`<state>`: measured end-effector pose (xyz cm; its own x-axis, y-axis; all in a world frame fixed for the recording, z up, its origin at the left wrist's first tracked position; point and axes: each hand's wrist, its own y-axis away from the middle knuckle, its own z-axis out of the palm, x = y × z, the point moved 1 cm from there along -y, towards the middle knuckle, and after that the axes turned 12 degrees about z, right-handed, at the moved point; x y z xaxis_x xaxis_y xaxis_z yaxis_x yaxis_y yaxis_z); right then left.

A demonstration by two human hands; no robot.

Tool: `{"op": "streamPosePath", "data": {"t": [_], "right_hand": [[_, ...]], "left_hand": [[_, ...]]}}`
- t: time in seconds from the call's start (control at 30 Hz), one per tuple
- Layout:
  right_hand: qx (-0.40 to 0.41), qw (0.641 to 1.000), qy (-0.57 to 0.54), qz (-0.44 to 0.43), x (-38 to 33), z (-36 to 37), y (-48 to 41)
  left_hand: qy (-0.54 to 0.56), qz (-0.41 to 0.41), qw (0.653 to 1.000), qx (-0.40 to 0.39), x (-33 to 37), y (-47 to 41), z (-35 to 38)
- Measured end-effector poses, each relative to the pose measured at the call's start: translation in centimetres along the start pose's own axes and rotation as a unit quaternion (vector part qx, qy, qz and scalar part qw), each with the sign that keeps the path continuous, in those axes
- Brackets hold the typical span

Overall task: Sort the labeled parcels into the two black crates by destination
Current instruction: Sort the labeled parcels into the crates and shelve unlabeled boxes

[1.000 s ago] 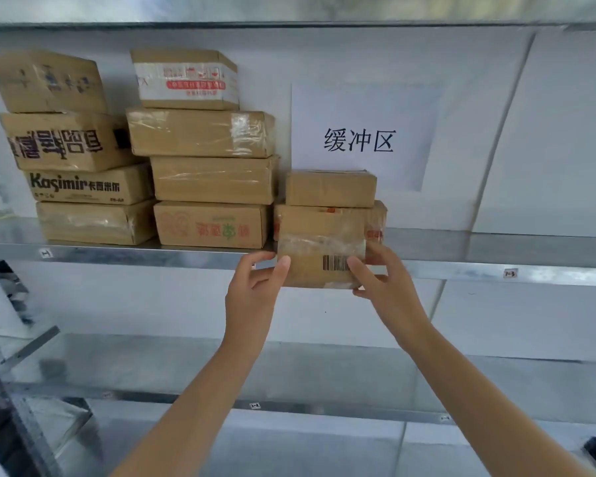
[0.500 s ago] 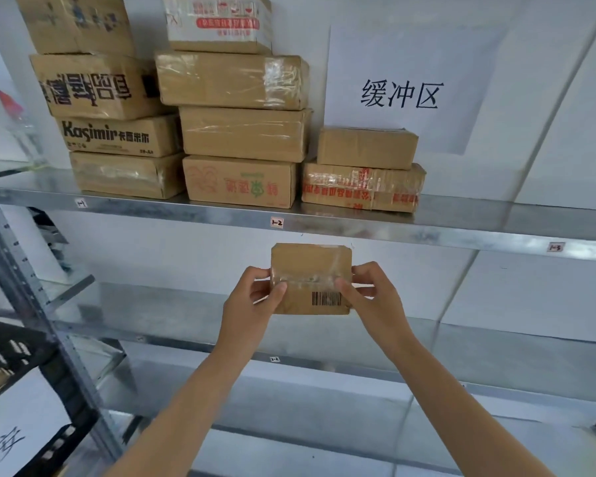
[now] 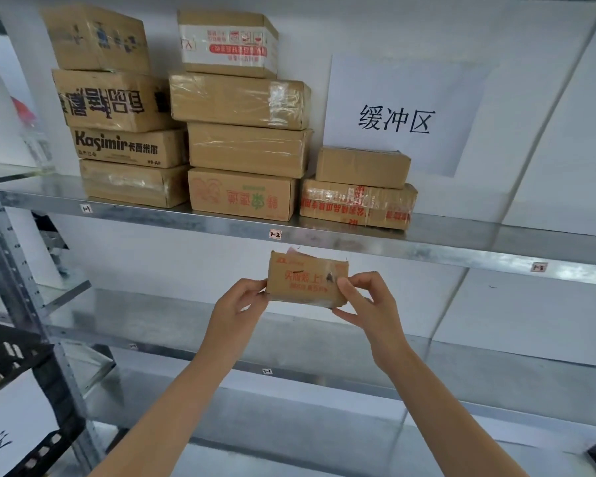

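Head view, gripped parcel (image 3: 305,282), below shelf edge (image 3: 410,251)

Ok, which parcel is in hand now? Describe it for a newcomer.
Find the upper galvanised metal shelf under the white paper sign. Just below its front edge, the left hand and right hand hold a small brown cardboard parcel. It alone is off the shelf, red print facing out.
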<state>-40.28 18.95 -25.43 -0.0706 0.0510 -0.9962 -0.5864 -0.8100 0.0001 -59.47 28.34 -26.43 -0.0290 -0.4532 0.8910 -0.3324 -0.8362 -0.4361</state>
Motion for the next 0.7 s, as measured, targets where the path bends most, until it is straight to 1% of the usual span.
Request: {"op": "streamPosePath", "data": {"t": [0.1,0.2,0.27,0.37,0.5,0.6,0.7], "right_hand": [[-0.029,0.999,0.019,-0.015,1.2,-0.5,0.2],[-0.064,0.991,0.108,-0.04,2.2,-0.7,0.4],[-0.078,0.984,0.143,-0.066,2.7,-0.5,0.5],[-0.089,0.982,0.142,-0.082,3.0,0.0,0.6],[-0.126,0.981,0.126,-0.079,3.1,0.6,0.7],[-0.161,0.973,0.14,-0.086,3.0,1.3,0.8],[-0.197,0.962,0.169,-0.086,2.8,2.4,0.8]], "left_hand": [[0.075,-0.054,0.995,0.027,-0.3,0.3,0.0],[0.101,-0.077,0.991,0.042,-0.2,0.7,0.3],[0.099,-0.092,0.99,0.044,-0.2,1.1,0.5],[0.084,-0.117,0.988,0.047,-0.5,1.2,0.2],[0.074,-0.154,0.984,0.04,-0.6,1.4,-0.4],[0.097,-0.161,0.981,0.054,-0.5,2.0,-1.0],[0.144,-0.179,0.972,0.051,-1.8,2.7,-1.9]]}}
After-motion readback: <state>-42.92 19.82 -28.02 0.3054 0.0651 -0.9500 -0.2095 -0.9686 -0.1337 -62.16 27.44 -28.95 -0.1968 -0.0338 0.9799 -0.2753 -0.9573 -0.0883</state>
